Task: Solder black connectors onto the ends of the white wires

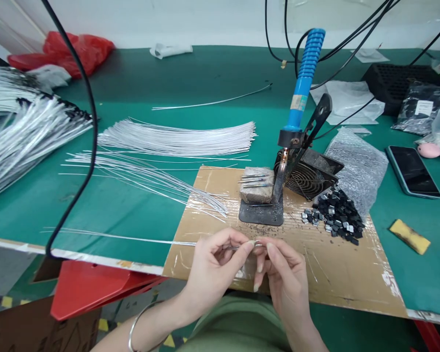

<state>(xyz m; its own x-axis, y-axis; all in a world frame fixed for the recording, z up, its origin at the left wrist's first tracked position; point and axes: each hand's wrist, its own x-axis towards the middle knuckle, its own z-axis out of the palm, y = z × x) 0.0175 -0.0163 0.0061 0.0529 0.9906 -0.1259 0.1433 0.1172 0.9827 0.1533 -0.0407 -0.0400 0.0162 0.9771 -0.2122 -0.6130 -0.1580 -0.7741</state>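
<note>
My L hand [209,274] is closed in a pinch on the thin wires [143,239], and the R hand [288,269] nips them by their near ends, tips almost touching the L ones. Can't tell what the tiny shiny bit btwn my fingers is, b/c the tips hide it. The wires are on the near side of the iron [308,73], held over the board [337,286], w/ their tails going off well to the L of it. What could go wrong: they're so thin they may roll or slip out, b/c only my fingertips hold them. The long tails could catch on the black cord [94,127], L of the iron, b/c it hangs down across them in my view, or tangle w/ the loose pile [209,199], also L of the iron. If the iron is hot (can't tell), a hand lifted too far fwd could get burnt. The long axis runs side to side, nearly flat: held ends point R, to just in front of the iron; tails point L & a bit away from me.
</note>
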